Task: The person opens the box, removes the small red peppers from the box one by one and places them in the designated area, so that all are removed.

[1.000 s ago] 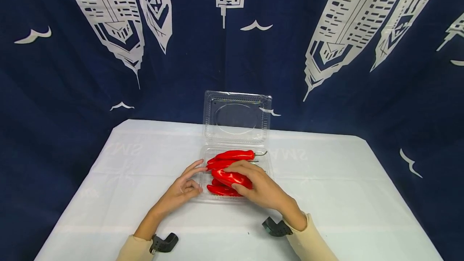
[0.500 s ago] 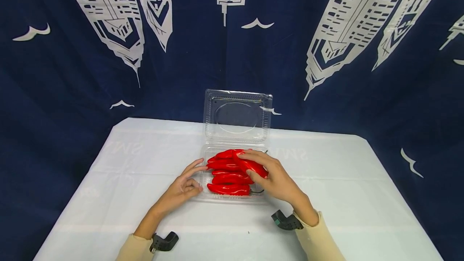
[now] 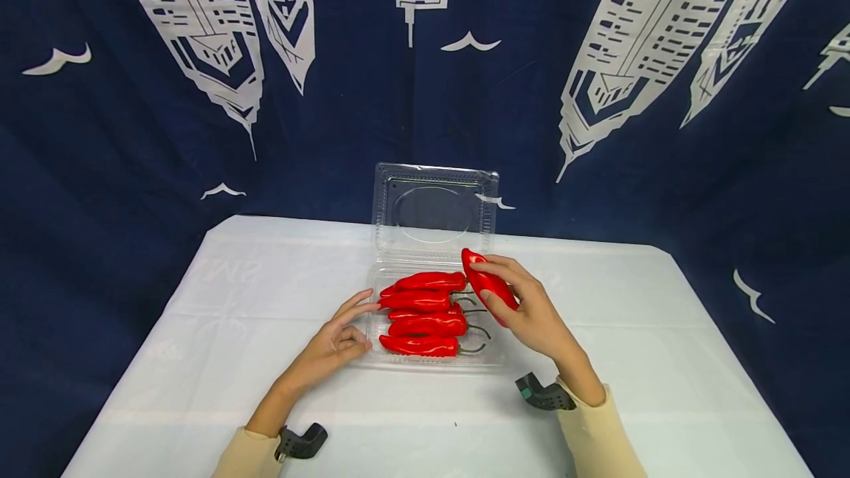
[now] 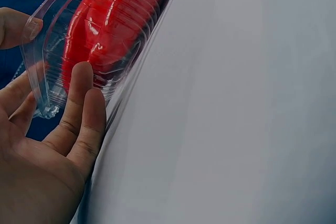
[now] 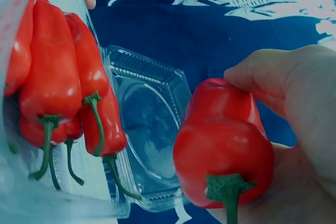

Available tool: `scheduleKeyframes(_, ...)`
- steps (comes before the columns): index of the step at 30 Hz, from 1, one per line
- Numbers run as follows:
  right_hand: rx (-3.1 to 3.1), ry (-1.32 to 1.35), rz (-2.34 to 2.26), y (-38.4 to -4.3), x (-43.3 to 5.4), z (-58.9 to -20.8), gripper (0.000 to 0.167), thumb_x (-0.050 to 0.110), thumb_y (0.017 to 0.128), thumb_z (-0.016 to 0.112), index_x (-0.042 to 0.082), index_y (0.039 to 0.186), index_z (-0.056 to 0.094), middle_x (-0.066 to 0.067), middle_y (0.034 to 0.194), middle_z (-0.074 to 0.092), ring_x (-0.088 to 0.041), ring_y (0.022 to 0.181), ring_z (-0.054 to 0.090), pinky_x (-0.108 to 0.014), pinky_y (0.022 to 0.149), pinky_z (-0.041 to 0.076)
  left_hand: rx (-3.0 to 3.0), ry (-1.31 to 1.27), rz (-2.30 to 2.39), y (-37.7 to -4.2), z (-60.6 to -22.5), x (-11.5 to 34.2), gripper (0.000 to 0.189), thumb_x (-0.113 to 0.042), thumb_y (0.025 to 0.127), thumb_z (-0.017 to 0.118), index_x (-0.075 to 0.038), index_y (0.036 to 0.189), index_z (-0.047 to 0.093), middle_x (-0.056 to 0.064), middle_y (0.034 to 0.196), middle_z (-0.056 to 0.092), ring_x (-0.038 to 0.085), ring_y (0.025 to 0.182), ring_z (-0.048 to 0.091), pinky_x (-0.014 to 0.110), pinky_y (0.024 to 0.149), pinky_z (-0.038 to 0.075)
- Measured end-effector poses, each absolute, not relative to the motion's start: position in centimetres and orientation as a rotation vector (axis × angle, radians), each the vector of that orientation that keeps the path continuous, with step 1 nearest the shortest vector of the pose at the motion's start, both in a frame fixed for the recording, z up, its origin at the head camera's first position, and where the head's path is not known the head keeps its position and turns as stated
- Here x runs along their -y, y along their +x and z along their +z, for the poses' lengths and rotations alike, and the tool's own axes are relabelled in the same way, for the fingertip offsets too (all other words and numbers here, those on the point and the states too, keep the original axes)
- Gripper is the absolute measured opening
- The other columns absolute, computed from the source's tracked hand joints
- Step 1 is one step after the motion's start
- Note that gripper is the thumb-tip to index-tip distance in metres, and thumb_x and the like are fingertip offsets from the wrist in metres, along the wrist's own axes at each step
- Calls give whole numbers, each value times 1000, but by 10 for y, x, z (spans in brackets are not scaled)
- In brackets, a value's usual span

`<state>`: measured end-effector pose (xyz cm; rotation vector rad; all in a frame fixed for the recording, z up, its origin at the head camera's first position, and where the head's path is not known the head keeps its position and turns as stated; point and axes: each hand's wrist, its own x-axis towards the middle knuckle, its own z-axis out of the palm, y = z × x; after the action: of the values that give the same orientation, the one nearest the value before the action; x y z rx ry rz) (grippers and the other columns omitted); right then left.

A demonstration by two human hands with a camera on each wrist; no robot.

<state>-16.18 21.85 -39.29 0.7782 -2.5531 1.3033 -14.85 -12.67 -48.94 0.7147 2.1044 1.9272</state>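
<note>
A clear plastic clamshell container (image 3: 381, 357) stands on the table with its lid up. Several long red peppers with green stems (image 3: 425, 346) lie in it side by side, stems to the right. My right hand (image 3: 527, 308) holds another red pepper (image 3: 490, 288) between thumb and fingers, raised over the container's right side. The right wrist view shows its green stem (image 5: 229, 188) toward the camera. My left hand (image 3: 330, 349) rests by the container's left side, fingers extended. In the left wrist view, two fingertips (image 4: 82, 74) lie against the clear wall.
The hinged lid (image 3: 434, 212) leans up at the back, near the dark blue curtain (image 3: 332, 168) with its white building print. A white cloth covers the table (image 3: 598, 345). Both wrists carry black camera mounts (image 3: 303, 442).
My right hand has lifted its pepper from among the others and moved it right and up, tilting it steeper. The peppers left in the container now show fully. My left hand stays put.
</note>
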Motion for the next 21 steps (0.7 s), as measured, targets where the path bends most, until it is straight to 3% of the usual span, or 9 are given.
scheduleKeyframes(4,2577,709,1337,-164,-228,-392,47,2,94,66,14,139,58,-8,145,51,-27,122,54,-21,85,55,-2105,716,1929,-149,-489,127,58,0,93,64,-5,148,46,6,167,17,31,86,63,20,76,55)
scheduleKeyframes(9,2574,623,1362,-167,-242,-393,48,3,94,66,17,139,58,-9,145,51,-30,121,54,-20,82,55,-2096,715,1933,-149,-490,128,58,1,93,64,-4,148,46,7,167,16,31,88,64,21,77,56)
scheduleKeyframes(15,2570,549,1325,-173,-257,-398,47,5,96,64,18,140,57,-10,143,52,-31,119,53,-21,80,55,-2088,729,1937,-148,-491,128,58,0,93,64,-4,148,45,8,167,16,26,87,64,21,78,55)
scheduleKeyframes(21,2609,436,1286,-175,-266,-401,41,8,97,63,16,138,60,-14,145,47,-35,122,52,-30,84,54,-2082,729,1942,-149,-492,127,59,0,93,64,-5,148,45,8,167,16,15,86,63,21,77,55)
